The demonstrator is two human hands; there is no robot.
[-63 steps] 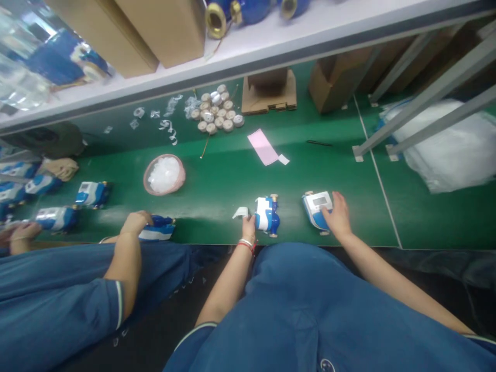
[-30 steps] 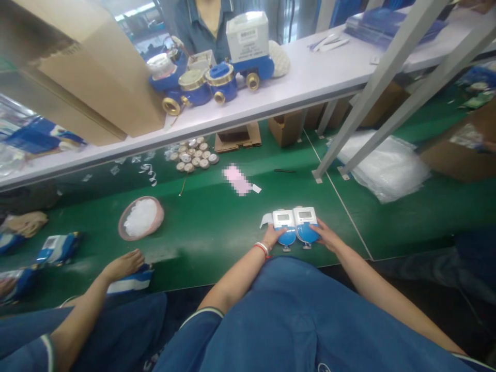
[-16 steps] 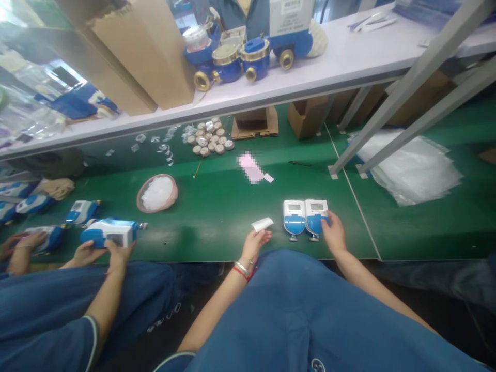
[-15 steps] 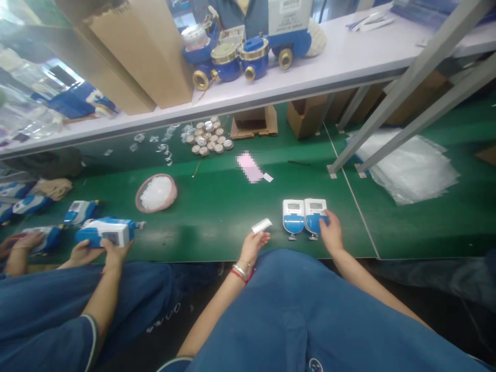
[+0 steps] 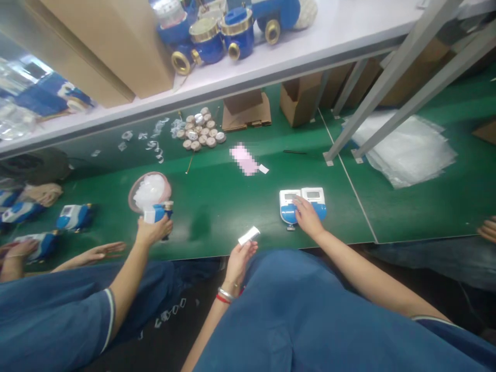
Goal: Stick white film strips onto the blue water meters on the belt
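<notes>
Two water meters [image 5: 288,212] with white tops, small grey screens and blue lower covers lie side by side on the green table. My right hand [image 5: 309,216] reaches over them, fingers stretched out and touching the left meter just below its screen. It covers part of both meters. My left hand [image 5: 239,261] is closed on a small white strip [image 5: 249,235], pinched between thumb and fingers above the table's front edge. What the strip is made of cannot be made out.
A co-worker's hand [image 5: 154,230] at left holds another meter by a pink bowl [image 5: 132,199] of white pieces. Round caps [image 5: 201,135], a blurred pink item [image 5: 244,159] and plastic bags [image 5: 403,150] lie farther back. A shelf [image 5: 271,70] and grey posts [image 5: 391,85] stand above.
My right hand has moved left from the right meter's edge onto the left meter. My left hand keeps the white strip. The co-worker has carried a meter right towards the bowl. The view has tilted down.
</notes>
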